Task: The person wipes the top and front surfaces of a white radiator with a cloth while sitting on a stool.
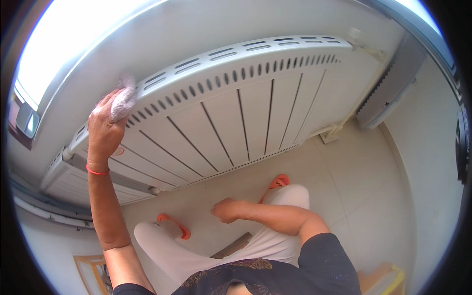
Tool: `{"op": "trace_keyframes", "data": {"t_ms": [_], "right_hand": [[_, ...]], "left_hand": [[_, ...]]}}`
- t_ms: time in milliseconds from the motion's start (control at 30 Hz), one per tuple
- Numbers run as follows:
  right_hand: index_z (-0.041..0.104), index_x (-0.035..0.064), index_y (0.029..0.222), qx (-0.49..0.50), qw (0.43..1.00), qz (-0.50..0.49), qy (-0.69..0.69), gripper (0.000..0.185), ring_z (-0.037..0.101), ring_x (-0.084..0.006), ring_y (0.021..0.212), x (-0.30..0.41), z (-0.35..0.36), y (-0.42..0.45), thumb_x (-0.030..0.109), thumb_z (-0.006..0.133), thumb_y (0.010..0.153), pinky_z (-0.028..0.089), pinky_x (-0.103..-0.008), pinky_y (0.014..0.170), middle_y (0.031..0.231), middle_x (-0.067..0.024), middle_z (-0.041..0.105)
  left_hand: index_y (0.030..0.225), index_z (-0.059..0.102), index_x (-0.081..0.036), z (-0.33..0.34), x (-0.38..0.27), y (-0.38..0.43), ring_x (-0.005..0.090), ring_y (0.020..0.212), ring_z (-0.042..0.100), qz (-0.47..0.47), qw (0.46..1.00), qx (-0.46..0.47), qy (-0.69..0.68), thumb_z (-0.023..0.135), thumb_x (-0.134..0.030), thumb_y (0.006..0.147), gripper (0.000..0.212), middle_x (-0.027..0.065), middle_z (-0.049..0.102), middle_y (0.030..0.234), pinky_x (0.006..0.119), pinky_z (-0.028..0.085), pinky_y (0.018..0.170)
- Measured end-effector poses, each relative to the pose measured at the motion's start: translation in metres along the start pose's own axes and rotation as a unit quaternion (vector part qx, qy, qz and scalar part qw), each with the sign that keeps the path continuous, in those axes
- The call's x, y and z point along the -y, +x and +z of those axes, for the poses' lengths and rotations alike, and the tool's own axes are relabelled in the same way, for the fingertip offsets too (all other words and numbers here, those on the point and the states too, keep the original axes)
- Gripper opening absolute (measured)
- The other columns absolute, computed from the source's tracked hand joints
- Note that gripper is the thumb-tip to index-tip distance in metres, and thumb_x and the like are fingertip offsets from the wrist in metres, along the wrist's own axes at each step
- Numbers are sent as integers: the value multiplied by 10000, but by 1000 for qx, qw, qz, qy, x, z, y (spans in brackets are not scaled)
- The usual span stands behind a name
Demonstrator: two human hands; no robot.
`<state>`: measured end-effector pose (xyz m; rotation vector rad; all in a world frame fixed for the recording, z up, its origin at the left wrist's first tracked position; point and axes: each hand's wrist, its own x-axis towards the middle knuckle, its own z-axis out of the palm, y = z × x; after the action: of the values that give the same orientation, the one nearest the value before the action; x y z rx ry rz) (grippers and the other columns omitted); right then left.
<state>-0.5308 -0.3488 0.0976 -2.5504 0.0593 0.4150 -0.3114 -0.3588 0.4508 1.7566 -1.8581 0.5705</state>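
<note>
My left hand [105,129], a red cord at its wrist, grips a pale pinkish fluffy cloth [125,101]. Hand and cloth lie against the slotted top edge of a white panel radiator [254,121], towards its left end. Part of that edge is hidden behind them. Over my lap, between the knees, my right hand [225,211] hangs with its fingers curled in. Nothing shows in it, and it is apart from the radiator.
Another white radiator [73,180] stands at the left corner. Pipes [333,127] run low at the right end, near pale hanging fabric [391,84]. Orange slippers [282,180] are on my feet on the tiled floor [309,166]. A brown seat edge [232,246] shows beneath me.
</note>
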Motion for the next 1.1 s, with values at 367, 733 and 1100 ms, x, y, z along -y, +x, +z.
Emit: {"op": "trace_keyframes", "data": {"t_ms": [367, 733, 1100], "right_hand": [[557, 52, 1049, -107, 994, 8, 0, 331, 605, -338, 923, -10, -59, -41, 227, 624, 776, 497, -448, 759, 991, -164, 598], [351, 81, 1394, -181, 828, 40, 529, 469, 346, -117, 1308, -103, -17, 10, 235, 483, 971, 304, -263, 1047, 1415, -68, 393], [402, 3, 1307, -99, 994, 53, 15, 559, 491, -335, 1169, -54, -58, -1, 273, 581, 851, 405, -426, 964, 1296, -248, 466]], "left_hand": [[1026, 645, -80, 80, -123, 81, 308, 978, 603, 118, 991, -36, -43, 632, -48, 676, 352, 113, 644, 1070, 409, 470, 858], [972, 695, -137, 130, -237, 149, 290, 968, 587, 178, 984, 2, -22, 631, -202, 714, 273, 125, 624, 1037, 407, 456, 813], [849, 721, -150, 109, -157, 104, 260, 906, 629, 172, 981, -52, -69, 678, -203, 698, 166, 83, 656, 927, 402, 483, 773]]}}
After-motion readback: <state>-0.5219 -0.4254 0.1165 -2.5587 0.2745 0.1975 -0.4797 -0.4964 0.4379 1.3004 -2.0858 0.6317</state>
